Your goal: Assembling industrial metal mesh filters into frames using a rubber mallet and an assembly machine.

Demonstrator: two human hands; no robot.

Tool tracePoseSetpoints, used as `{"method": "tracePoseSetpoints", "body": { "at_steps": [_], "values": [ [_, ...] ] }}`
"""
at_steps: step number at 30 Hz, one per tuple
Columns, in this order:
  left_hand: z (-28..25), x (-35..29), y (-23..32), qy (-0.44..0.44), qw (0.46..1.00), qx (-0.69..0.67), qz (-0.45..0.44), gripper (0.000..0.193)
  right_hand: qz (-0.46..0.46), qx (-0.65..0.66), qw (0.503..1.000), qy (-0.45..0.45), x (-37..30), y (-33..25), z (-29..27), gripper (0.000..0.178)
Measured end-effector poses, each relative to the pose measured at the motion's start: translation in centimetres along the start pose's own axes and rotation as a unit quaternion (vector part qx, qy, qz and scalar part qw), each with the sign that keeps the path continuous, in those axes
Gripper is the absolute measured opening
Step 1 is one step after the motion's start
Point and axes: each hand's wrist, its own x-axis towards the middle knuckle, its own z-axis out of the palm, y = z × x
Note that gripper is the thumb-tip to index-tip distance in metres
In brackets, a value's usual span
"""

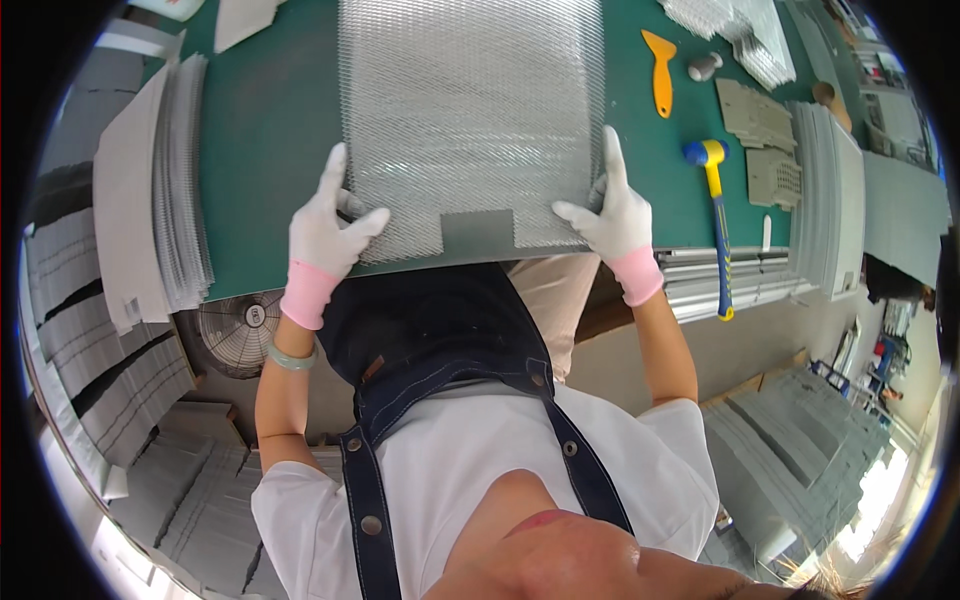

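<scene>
A silvery metal mesh panel (475, 110) lies flat on the green table, with a rectangular notch in its near edge. My left hand (332, 222), in a white glove with a pink cuff, grips the panel's left side near the front corner. Its index finger points along the edge, and the thumb rests on or just over the mesh. My right hand (618, 212), gloved alike, grips the opposite side in the same way. The remaining fingers of both hands are curled at the panel's edges and partly hidden.
Right of the panel are a yellow scraper (660, 75), a small grey knob-like piece (704, 67) and a blue-and-yellow mallet (712, 170) overhanging the front edge. Stacked panels stand at left (135, 200) and right (828, 190). A fan (240, 330) sits below the table's left side.
</scene>
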Motion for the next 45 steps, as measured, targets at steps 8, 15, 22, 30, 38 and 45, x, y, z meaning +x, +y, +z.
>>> {"method": "tracePoseSetpoints", "body": {
  "at_steps": [8, 15, 22, 30, 38, 45],
  "values": [
    [0.0, 0.5, -0.6, -0.057, 0.996, 0.068, -0.01, 0.086, 0.007, -0.02, 0.999, -0.027, -0.1, 0.0, -0.7, 0.099],
    [-0.1, 0.7, -0.5, -0.082, 0.993, 0.078, -0.024, 0.087, 0.128, -0.047, 0.978, -0.16, 0.7, -1.8, -2.0, 0.097],
    [-0.6, 1.5, 3.2, -0.047, 0.926, 0.373, -0.026, 0.074, 0.045, -0.193, 0.977, -0.074, 1.2, -2.7, -1.9, 0.083],
    [3.0, 1.9, 1.8, -0.078, 0.874, 0.264, 0.401, 0.058, -0.402, -0.146, 0.902, -0.053, 1.5, -1.7, 1.6, 0.046],
    [3.5, 2.0, 3.1, -0.138, 0.855, 0.335, 0.37, 0.079, -0.378, -0.193, 0.887, -0.179, 2.7, -2.7, 1.4, 0.073],
    [3.9, 2.0, 2.7, -0.107, 0.834, 0.358, 0.407, 0.075, -0.464, -0.117, 0.876, 0.057, 2.1, -0.9, 0.9, 0.056]
  ]
}}
